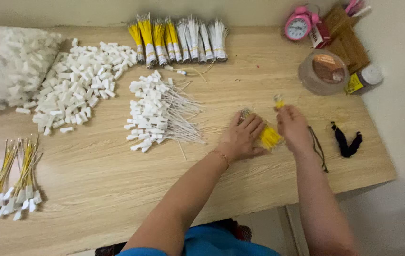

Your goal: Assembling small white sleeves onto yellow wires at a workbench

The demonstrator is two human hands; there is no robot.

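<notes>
My left hand (243, 136) rests on the wooden table (117, 189), fingers closed over a bundle of yellow wires (270, 137) that sticks out to its right. My right hand (292, 127) is just right of it, pinching the upper end of the yellow wires (279, 101) between its fingertips. Left of both hands lies a heap of white wires with white plastic plugs (157, 114).
A big pile of loose white plugs (77, 85) and a bag of them (8, 61) lie at the left. Banded yellow and white wire bundles (179, 40) line the back edge. Finished yellow wires with plugs (13, 185) lie front left. A tape roll (324, 72), pink clock (298, 24), small bottle (363, 79) and black cord (347, 141) sit at right.
</notes>
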